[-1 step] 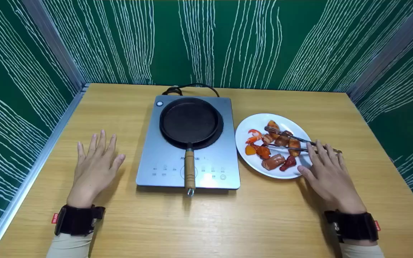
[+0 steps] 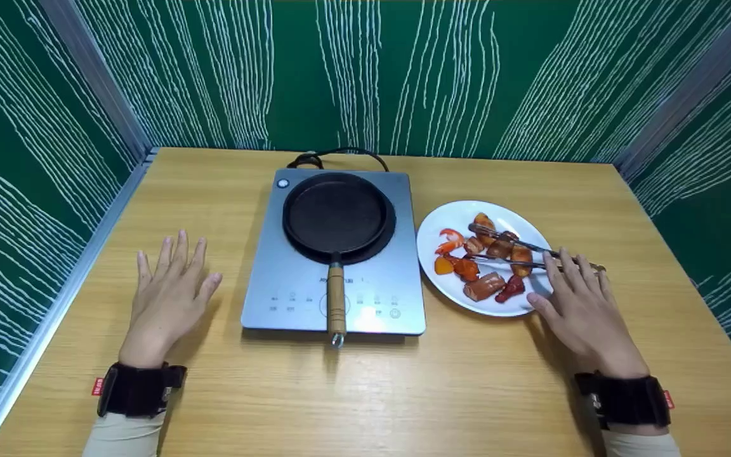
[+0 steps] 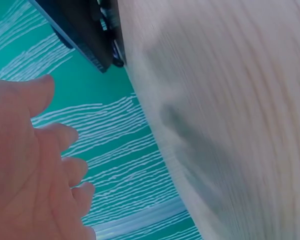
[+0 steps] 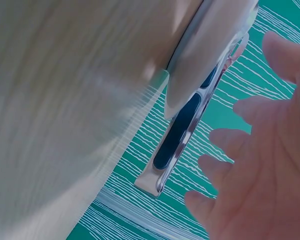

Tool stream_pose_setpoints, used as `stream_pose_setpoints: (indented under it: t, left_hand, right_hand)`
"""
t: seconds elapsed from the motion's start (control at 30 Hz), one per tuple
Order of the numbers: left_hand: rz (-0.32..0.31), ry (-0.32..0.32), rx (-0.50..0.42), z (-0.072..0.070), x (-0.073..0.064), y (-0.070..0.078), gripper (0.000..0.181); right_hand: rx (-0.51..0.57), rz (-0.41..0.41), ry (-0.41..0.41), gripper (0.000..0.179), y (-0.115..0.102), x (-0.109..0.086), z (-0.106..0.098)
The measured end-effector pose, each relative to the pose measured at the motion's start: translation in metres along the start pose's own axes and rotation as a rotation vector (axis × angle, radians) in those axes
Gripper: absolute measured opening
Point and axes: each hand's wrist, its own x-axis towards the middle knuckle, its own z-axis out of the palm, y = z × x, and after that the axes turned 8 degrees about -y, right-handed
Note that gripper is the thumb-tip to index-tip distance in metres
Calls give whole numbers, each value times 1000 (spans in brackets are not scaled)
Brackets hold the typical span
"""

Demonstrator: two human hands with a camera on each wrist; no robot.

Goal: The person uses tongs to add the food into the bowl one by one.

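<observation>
My left hand (image 2: 172, 304) is held over the table left of the cooktop, its fingers straight and spread, holding nothing. On the other side, my right hand (image 2: 584, 311) has its fingers extended over the handle end of metal tongs (image 2: 532, 245), with the thumb by the plate's rim. These tongs lie across a white plate (image 2: 434, 223), tips among the food. In the right wrist view the tongs' handle (image 4: 177, 132) has a dark inlay, and a gap shows between it and my fingers. The plate bears a brown sausage-like piece (image 2: 484, 287), an orange shrimp-like piece (image 2: 449, 241) and several other browned pieces.
A silver induction cooktop (image 2: 302, 317) stands mid-table, bearing a black frying pan (image 2: 337, 212) whose wooden handle (image 2: 336, 295) points toward me. A black cord (image 2: 356, 150) runs behind it. Green panels (image 2: 296, 70) with white streaks enclose the wooden table (image 2: 340, 406) at the back and sides.
</observation>
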Motion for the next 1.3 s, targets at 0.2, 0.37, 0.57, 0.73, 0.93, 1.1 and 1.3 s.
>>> stream_pose_setpoints:
  t: [0.2,0.37,0.57,0.73,0.93,1.1,1.3]
  left_hand:
    - [-40,21,-35,-2,-2,5,75]
    - [-76,58,-71,-10,-5,19,75]
    - [-10,242,-46,-21,-5,48,49]
    - [46,237,-57,-24,-2,86,38]
    - [113,196,21,-17,3,133,54]
    - [135,116,29,-7,8,161,62]
    - [84,-85,-4,2,14,181,71]
  right_hand:
    - [10,-9,17,77,-3,0,-4]
    - [48,-16,11,76,-14,4,-17]
    - [145,-59,-58,72,-25,15,-49]
    - [185,-93,-114,73,-29,24,-68]
    - [209,-169,-97,66,-37,34,-75]
    - [214,-198,-73,62,-40,39,-75]
    - [231,-170,-90,61,-39,40,-73]
